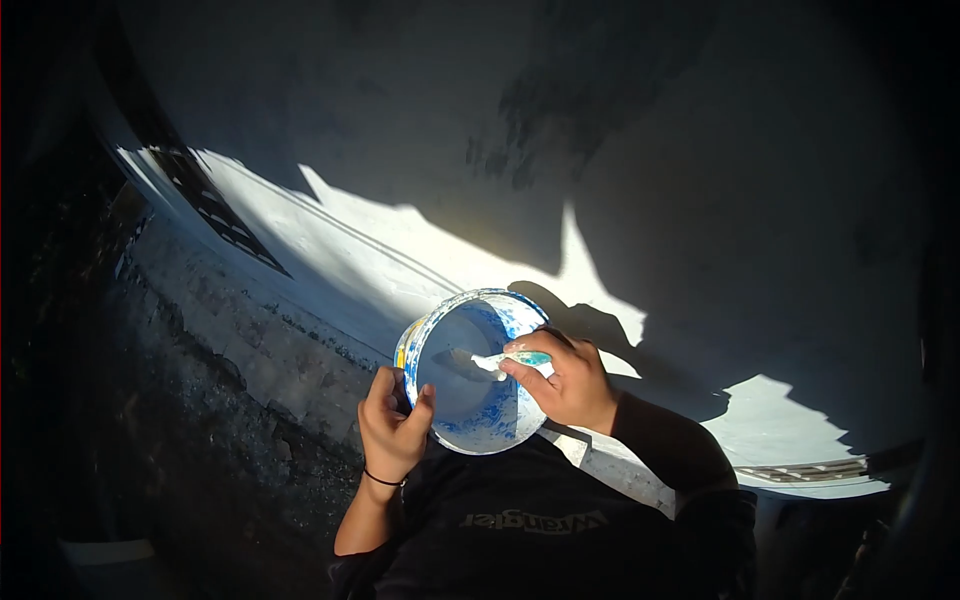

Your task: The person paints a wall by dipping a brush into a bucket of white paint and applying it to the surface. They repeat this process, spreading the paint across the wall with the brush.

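A round bucket (410, 385), its rim and inner wall smeared with white and blue paint, is held in front of my chest. My left hand (393, 425) is closed on the bucket's near left rim, with the thumb over the edge and the fingers outside. My right hand (570, 380) reaches over the right side of the rim. Pinched in its fingers is a paintbrush (490, 362) with a teal handle and white paint on it. The brush points left into the bucket, above the pale paint (455, 385) inside.
A white wall (420, 240) stands ahead, partly sunlit and mostly in shadow. A dark barred opening (215, 205) lies at its left. Rough, weathered masonry (260, 345) runs along the wall's base. A pale ledge (625, 472) shows behind my right forearm.
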`<control>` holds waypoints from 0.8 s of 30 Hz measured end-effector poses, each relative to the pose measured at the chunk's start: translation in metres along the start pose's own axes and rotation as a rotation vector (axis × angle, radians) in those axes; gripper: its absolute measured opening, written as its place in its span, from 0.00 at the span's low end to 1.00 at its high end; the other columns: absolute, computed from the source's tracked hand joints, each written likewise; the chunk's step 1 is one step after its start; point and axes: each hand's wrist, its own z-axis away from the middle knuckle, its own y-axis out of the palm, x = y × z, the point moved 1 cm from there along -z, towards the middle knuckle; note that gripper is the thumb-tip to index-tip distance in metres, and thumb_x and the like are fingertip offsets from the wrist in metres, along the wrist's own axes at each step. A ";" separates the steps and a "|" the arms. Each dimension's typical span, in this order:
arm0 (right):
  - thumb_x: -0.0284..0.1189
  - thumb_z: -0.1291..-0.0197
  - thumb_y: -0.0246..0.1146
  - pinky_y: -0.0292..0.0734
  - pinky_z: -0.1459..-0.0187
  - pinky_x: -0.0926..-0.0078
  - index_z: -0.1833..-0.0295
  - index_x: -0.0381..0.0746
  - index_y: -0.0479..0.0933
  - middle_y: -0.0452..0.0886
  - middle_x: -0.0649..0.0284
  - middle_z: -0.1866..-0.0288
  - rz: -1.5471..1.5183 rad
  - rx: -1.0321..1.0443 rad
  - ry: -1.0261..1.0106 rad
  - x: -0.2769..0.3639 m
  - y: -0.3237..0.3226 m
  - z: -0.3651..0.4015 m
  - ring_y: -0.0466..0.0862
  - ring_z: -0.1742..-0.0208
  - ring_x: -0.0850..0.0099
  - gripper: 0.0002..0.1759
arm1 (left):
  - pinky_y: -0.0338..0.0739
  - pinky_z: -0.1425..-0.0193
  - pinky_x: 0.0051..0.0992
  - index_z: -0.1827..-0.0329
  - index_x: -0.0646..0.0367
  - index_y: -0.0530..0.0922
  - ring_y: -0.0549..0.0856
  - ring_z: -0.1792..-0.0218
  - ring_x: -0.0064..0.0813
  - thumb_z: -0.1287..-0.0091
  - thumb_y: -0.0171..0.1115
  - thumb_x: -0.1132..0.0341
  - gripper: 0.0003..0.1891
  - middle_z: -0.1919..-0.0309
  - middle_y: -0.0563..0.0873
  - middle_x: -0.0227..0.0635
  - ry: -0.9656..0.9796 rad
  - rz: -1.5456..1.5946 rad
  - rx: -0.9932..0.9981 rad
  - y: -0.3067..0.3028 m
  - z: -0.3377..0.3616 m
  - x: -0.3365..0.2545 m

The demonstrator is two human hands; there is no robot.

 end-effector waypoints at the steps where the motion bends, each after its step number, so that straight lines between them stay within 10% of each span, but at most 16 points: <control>1: 0.26 0.47 0.66 0.74 0.75 0.74 0.61 0.35 0.75 0.79 0.58 0.71 0.109 0.027 -0.123 0.002 0.005 -0.002 0.80 0.76 0.65 0.10 | 0.64 0.78 0.16 0.69 0.66 0.69 0.70 0.79 0.10 0.40 0.62 0.70 0.10 0.82 0.76 0.31 -0.017 0.023 -0.008 0.000 0.001 0.000; 2: 0.26 0.47 0.67 0.74 0.75 0.73 0.61 0.35 0.75 0.79 0.58 0.71 0.216 0.055 -0.248 0.002 0.008 -0.004 0.80 0.77 0.64 0.10 | 0.65 0.78 0.16 0.69 0.66 0.69 0.70 0.79 0.10 0.40 0.62 0.70 0.10 0.82 0.76 0.31 -0.034 0.047 -0.019 -0.001 0.001 0.000; 4: 0.22 0.50 0.68 0.76 0.71 0.74 0.62 0.34 0.77 0.80 0.58 0.68 -0.135 0.063 0.213 -0.001 0.015 -0.012 0.82 0.71 0.64 0.10 | 0.65 0.77 0.16 0.69 0.66 0.69 0.70 0.78 0.11 0.40 0.62 0.70 0.10 0.81 0.76 0.32 -0.053 0.026 -0.035 -0.009 0.000 0.000; 6: 0.23 0.50 0.68 0.76 0.72 0.75 0.62 0.34 0.77 0.79 0.58 0.69 0.245 0.082 -0.201 0.011 0.027 -0.018 0.82 0.72 0.64 0.10 | 0.65 0.77 0.16 0.69 0.66 0.70 0.71 0.78 0.11 0.40 0.62 0.70 0.10 0.81 0.77 0.32 -0.069 0.009 -0.053 -0.017 -0.004 -0.001; 11: 0.22 0.49 0.67 0.76 0.71 0.75 0.62 0.34 0.77 0.80 0.58 0.69 0.270 0.077 -0.251 0.020 0.055 -0.035 0.82 0.73 0.64 0.09 | 0.66 0.77 0.18 0.68 0.67 0.70 0.70 0.79 0.12 0.40 0.63 0.69 0.11 0.81 0.76 0.32 -0.006 -0.069 -0.137 -0.040 -0.018 0.011; 14: 0.25 0.46 0.66 0.75 0.72 0.78 0.61 0.34 0.77 0.82 0.58 0.67 -0.132 0.130 0.403 0.022 0.060 -0.060 0.82 0.70 0.70 0.08 | 0.65 0.78 0.18 0.70 0.67 0.70 0.68 0.80 0.12 0.41 0.64 0.68 0.12 0.83 0.75 0.31 -0.097 -0.005 -0.147 -0.060 -0.033 0.007; 17: 0.26 0.46 0.67 0.74 0.69 0.77 0.62 0.33 0.76 0.80 0.56 0.72 0.179 0.007 -0.166 0.059 0.045 -0.091 0.82 0.71 0.67 0.09 | 0.63 0.78 0.17 0.74 0.66 0.70 0.68 0.80 0.11 0.43 0.64 0.69 0.12 0.85 0.74 0.29 -0.081 0.017 -0.112 -0.088 -0.052 0.009; 20: 0.30 0.43 0.65 0.79 0.69 0.78 0.62 0.34 0.76 0.80 0.56 0.65 0.284 -0.012 0.043 0.135 0.001 -0.146 0.84 0.67 0.70 0.11 | 0.59 0.88 0.18 0.76 0.62 0.68 0.67 0.89 0.13 0.42 0.59 0.70 0.09 0.87 0.71 0.26 0.065 0.108 -0.035 -0.120 -0.078 -0.029; 22: 0.31 0.41 0.62 0.83 0.68 0.77 0.59 0.32 0.73 0.79 0.55 0.63 -0.173 -0.130 0.132 0.180 -0.025 -0.185 0.84 0.65 0.70 0.12 | 0.58 0.93 0.20 0.77 0.61 0.69 0.65 0.94 0.16 0.43 0.58 0.69 0.09 0.87 0.71 0.28 -0.141 0.314 0.028 -0.143 -0.090 -0.038; 24: 0.30 0.39 0.59 0.85 0.65 0.75 0.56 0.31 0.71 0.79 0.53 0.63 -0.124 -0.253 -0.121 0.228 -0.057 -0.230 0.84 0.65 0.68 0.13 | 0.58 0.96 0.22 0.76 0.61 0.69 0.65 0.96 0.20 0.43 0.59 0.68 0.09 0.88 0.72 0.30 -0.051 0.263 0.034 -0.158 -0.104 -0.043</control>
